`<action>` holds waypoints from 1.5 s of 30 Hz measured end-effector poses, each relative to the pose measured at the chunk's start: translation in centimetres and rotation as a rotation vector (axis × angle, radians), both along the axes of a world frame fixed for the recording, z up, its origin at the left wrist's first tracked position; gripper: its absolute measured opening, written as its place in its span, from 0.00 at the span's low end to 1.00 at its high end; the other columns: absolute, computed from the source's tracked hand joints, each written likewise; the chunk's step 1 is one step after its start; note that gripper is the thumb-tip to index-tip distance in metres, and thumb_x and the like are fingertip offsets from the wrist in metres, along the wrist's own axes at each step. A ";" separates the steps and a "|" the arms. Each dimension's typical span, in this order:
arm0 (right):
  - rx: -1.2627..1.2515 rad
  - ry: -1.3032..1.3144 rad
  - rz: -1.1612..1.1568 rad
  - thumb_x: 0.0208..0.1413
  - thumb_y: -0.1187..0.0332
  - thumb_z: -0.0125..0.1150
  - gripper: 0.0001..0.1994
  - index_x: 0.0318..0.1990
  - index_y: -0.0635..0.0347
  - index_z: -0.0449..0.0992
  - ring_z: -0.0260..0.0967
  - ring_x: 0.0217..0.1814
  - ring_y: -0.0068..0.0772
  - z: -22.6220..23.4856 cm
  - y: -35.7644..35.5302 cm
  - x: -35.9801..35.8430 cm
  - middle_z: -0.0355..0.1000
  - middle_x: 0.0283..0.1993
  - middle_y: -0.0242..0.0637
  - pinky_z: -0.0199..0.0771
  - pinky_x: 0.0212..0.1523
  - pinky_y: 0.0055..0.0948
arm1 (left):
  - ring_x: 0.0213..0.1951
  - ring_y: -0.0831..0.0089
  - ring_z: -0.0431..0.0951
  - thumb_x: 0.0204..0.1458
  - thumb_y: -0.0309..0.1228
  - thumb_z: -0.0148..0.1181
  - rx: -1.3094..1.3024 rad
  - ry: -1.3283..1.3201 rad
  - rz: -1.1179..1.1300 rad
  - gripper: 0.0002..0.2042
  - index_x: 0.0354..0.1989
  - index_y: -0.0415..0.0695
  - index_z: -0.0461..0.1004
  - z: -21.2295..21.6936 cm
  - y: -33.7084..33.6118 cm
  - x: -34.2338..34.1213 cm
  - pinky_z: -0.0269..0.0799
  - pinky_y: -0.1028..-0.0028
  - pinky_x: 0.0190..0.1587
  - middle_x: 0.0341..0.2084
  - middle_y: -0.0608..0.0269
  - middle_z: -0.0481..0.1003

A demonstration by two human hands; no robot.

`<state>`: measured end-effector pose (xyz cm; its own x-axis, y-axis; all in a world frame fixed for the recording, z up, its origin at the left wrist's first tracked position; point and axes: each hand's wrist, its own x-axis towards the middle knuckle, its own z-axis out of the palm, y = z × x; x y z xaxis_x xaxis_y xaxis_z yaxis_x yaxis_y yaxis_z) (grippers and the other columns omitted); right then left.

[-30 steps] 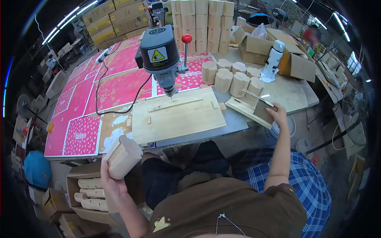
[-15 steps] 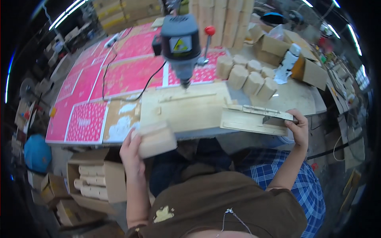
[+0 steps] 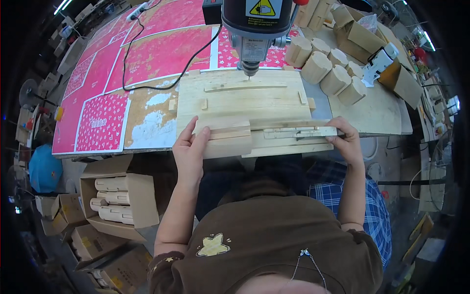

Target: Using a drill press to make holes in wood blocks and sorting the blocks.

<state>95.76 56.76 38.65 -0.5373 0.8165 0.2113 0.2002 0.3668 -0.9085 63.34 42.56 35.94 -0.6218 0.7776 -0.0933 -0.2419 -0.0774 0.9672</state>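
Observation:
My left hand (image 3: 188,154) grips a pale wooden block (image 3: 227,142) with faceted sides, thumb on top. The block is held level over the front edge of a flat wooden board (image 3: 235,109). From the right, my right hand (image 3: 348,142) pinches the end of a long wooden trough-like jig (image 3: 289,148) with a narrow slotted strip along it. The block's right end meets the jig's left end; whether it sits inside is hard to tell. Beyond them hangs a drill press (image 3: 254,36), its thin bit above the board, clear of both pieces.
Thin wooden strips (image 3: 245,86) lie on the board. Several pale wooden blocks (image 3: 337,78) stand at the right, near a white bottle (image 3: 382,60) and open cartons (image 3: 357,32). A black cable (image 3: 171,84) crosses the pink-covered table. Below left, a carton (image 3: 143,201) holds wooden pieces.
My left hand has brought the block right and up, while my right hand has moved the jig left. The two pieces, apart before, now meet. The view has shifted too.

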 end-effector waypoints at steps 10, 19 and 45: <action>-0.193 0.076 0.014 0.42 0.77 0.62 0.09 0.34 0.62 0.74 0.63 0.37 0.23 -3.0 1.0 -2.6 0.67 0.33 0.29 0.61 0.41 0.21 | 0.24 0.90 0.60 0.50 0.29 0.58 -0.060 -0.039 0.005 0.23 0.54 0.32 0.64 -2.3 1.6 0.2 0.56 0.88 0.28 0.21 0.76 0.64; -0.229 0.042 0.117 0.42 0.78 0.62 0.10 0.35 0.61 0.74 0.63 0.40 0.24 -5.1 4.3 -4.5 0.67 0.35 0.30 0.61 0.43 0.22 | 0.21 0.89 0.53 0.50 0.32 0.60 -0.135 0.246 -0.077 0.26 0.55 0.31 0.62 -4.1 3.4 0.6 0.50 0.85 0.23 0.17 0.78 0.56; 0.360 -0.237 -0.091 0.37 0.80 0.66 0.17 0.39 0.62 0.72 0.64 0.35 0.25 -5.9 9.3 -12.3 0.67 0.34 0.33 0.64 0.34 0.22 | 0.44 0.66 0.67 0.27 0.39 0.71 -0.166 1.163 -0.140 0.28 0.44 0.48 0.73 -7.8 9.6 -4.8 0.52 0.62 0.47 0.37 0.64 0.71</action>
<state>83.43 66.06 32.70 -0.5350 0.7592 0.3707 0.4336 0.6233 -0.6507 58.49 52.17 28.13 -0.3104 0.8772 0.3663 0.7938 0.0272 0.6075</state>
